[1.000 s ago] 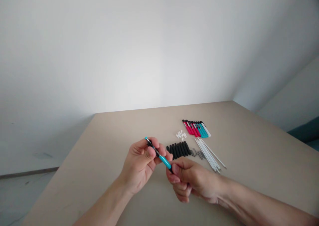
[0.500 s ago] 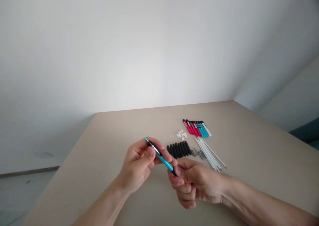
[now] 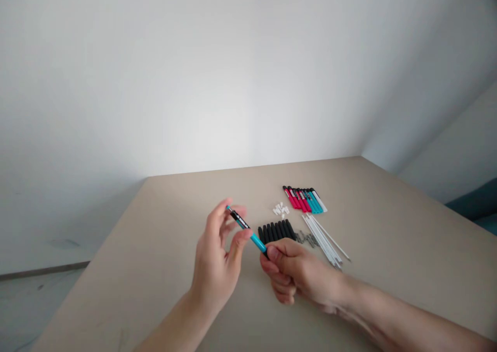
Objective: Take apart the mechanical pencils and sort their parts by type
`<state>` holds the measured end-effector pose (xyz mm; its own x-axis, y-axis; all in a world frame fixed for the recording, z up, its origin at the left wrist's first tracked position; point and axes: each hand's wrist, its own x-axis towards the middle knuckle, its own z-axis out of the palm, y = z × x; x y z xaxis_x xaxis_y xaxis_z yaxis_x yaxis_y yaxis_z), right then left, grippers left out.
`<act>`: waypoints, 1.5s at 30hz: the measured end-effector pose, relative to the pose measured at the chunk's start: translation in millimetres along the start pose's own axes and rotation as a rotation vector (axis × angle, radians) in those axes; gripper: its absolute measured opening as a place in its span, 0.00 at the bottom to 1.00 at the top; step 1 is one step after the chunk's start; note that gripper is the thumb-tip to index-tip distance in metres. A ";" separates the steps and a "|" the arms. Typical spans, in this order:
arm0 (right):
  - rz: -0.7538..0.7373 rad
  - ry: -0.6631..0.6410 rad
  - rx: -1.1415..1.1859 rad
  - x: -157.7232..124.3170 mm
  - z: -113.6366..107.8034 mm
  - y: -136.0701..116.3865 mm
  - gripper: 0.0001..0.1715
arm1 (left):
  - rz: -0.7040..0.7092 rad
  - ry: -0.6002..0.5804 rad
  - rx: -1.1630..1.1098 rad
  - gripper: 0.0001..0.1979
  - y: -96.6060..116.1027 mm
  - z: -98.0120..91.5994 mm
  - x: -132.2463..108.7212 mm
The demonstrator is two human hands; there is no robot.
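A ballpoint pen (image 3: pixel 257 242) with a turquoise barrel, black clip part and turquoise push button is held slantwise above the table. My right hand (image 3: pixel 297 269) is closed around its dark lower end, thumb on top and fingers curled beneath. My left hand (image 3: pixel 217 259) is open beside the upper part, fingers and thumb apart. Its thumb tip is at the barrel and its index fingertip is by the push button; whether they press on the pen I cannot tell. Just beyond my right hand lies a row of black pen grips (image 3: pixel 276 231).
On the beige table (image 3: pixel 174 207) lie small white plastic pieces (image 3: pixel 281 209), metal springs (image 3: pixel 307 238) and thin white refills (image 3: pixel 324 240). Farther back, red, turquoise and white pen barrels (image 3: pixel 305 200) form a row. A white wall (image 3: pixel 233 83) rises behind the table.
My left hand's fingers have spread and lifted away from the pen's barrel, where they were wrapped around it. My right hand still holds the lower end, raised slightly.
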<state>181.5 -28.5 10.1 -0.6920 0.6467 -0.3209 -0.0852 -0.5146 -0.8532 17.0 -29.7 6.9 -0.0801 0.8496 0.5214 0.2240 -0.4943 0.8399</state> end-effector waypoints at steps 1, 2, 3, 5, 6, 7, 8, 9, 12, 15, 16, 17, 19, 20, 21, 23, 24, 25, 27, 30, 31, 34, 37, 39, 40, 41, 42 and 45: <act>0.044 -0.045 0.078 -2.3 -1.1 -3.5 0.16 | 0.199 0.018 0.190 0.25 -0.3 -4.9 3.4; 0.088 -0.093 0.146 -4.5 -2.4 -6.8 0.12 | 0.396 -0.039 0.377 0.26 0.5 -9.9 7.4; 0.132 -0.153 0.203 -6.4 -3.7 -9.8 0.09 | 0.556 -0.128 0.530 0.22 2.2 -14.6 11.6; 0.203 -0.251 0.257 -8.6 -6.4 -13.6 0.07 | 0.753 -0.344 0.704 0.10 6.7 -21.8 18.8; 0.229 -0.271 0.247 -9.0 -7.5 -14.4 0.07 | 0.772 -0.392 0.747 0.07 8.8 -23.8 21.1; 0.244 -0.264 0.211 -8.9 -8.2 -14.6 0.07 | 0.793 -0.438 0.780 0.07 10.3 -24.7 22.4; 0.246 -0.229 0.150 -8.5 -8.5 -14.3 0.07 | 0.800 -0.470 0.810 0.09 11.3 -24.7 22.7; 0.246 -0.185 0.066 -8.2 -8.3 -13.7 0.07 | 0.811 -0.501 0.839 0.11 11.8 -23.8 22.2; 0.174 0.007 -0.365 -7.9 -5.8 -12.6 0.11 | 0.840 -0.557 0.906 0.11 11.4 -18.6 19.0; -0.060 0.248 -0.939 -7.7 -3.9 -11.4 0.14 | 0.761 -0.601 0.948 0.08 10.1 -12.7 17.1; -0.133 0.318 -1.086 -7.1 -4.2 -10.6 0.15 | 0.702 -0.627 0.958 0.06 9.5 -11.2 17.1; -0.182 0.362 -1.194 -6.2 -5.0 -9.5 0.15 | 0.634 -0.659 0.964 0.05 8.5 -10.0 17.1; -0.239 0.387 -1.313 -3.8 -7.8 -7.3 0.14 | 0.506 -0.710 0.953 0.06 6.1 -9.4 17.1; -0.279 0.385 -1.338 -2.8 -9.4 -6.8 0.13 | 0.455 -0.731 0.938 0.06 4.7 -9.9 16.8; -0.330 0.383 -1.348 -2.2 -10.8 -6.8 0.12 | 0.415 -0.749 0.916 0.07 3.5 -10.9 16.3; -0.438 0.382 -1.324 -2.4 -12.4 -8.6 0.10 | 0.365 -0.766 0.864 0.08 2.3 -14.0 15.0; -0.479 0.385 -1.296 -3.2 -12.6 -10.2 0.09 | 0.351 -0.767 0.839 0.09 2.3 -15.8 14.4; -0.505 0.385 -1.261 -4.2 -12.5 -11.8 0.09 | 0.342 -0.763 0.821 0.09 2.7 -17.4 13.8; -0.522 0.390 -1.188 -6.4 -11.7 -14.6 0.13 | 0.335 -0.735 0.808 0.08 4.2 -19.7 13.1; -0.536 0.415 -1.116 -7.8 -10.4 -15.7 0.16 | 0.343 -0.676 0.828 0.10 4.5 -20.6 13.6; -0.546 0.422 -1.101 -7.6 -10.1 -15.3 0.14 | 0.348 -0.660 0.841 0.11 3.7 -20.5 14.0; -0.569 0.439 -1.051 -5.7 -10.1 -13.8 0.11 | 0.340 -0.626 0.849 0.12 -0.6 -19.8 14.8; -0.523 0.446 -0.978 -3.4 -12.1 -13.1 0.13 | 0.290 -0.599 0.805 0.12 -3.2 -19.4 14.3; -0.492 0.455 -0.948 -2.6 -14.0 -13.5 0.15 | 0.250 -0.619 0.756 0.09 -2.8 -18.6 13.0; -0.492 0.463 -0.940 -2.6 -14.9 -13.8 0.15 | 0.225 -0.647 0.716 0.07 -2.3 -17.9 12.2; -0.504 0.470 -0.937 -2.8 -15.6 -14.2 0.14 | 0.193 -0.681 0.674 0.06 -1.8 -17.0 11.2; -0.530 0.474 -0.938 -3.3 -16.3 -14.5 0.12 | 0.157 -0.708 0.642 0.06 -1.6 -16.1 10.3; -0.631 0.432 -0.962 -4.4 -17.4 -15.5 0.09 | 0.056 -0.723 0.637 0.05 -2.5 -14.0 8.1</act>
<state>198.3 -13.6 17.5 -0.4106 0.8596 0.3042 0.3709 0.4623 -0.8055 2.2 -24.1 11.2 0.5165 0.8412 0.1603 0.7114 -0.5257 0.4665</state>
